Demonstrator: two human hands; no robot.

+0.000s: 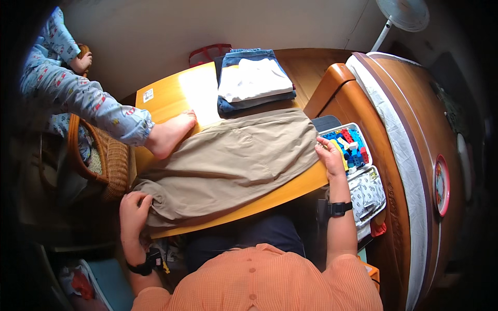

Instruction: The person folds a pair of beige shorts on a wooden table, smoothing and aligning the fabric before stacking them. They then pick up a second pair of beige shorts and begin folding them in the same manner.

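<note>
Khaki trousers (233,159), folded lengthwise, lie across a yellow wooden table (241,210). My left hand (134,212) grips the gathered leg-end of the trousers at the table's left edge. At the waist end, on the right, my right hand (330,155) pinches the edge of the cloth between thumb and fingers. Behind the trousers stands a stack of folded clothes, with a white garment (258,79) on top of blue jeans (231,107). Another person's bare foot (171,134) rests on the table, touching or very near the trousers' upper left edge.
A person in patterned pajamas (89,101) sits at the left in a wicker chair (116,167). Right of the table are a tray of toy bricks (360,136), a basket of patterned packets (365,194) and a wooden bed frame (373,128). A fan (404,13) stands behind.
</note>
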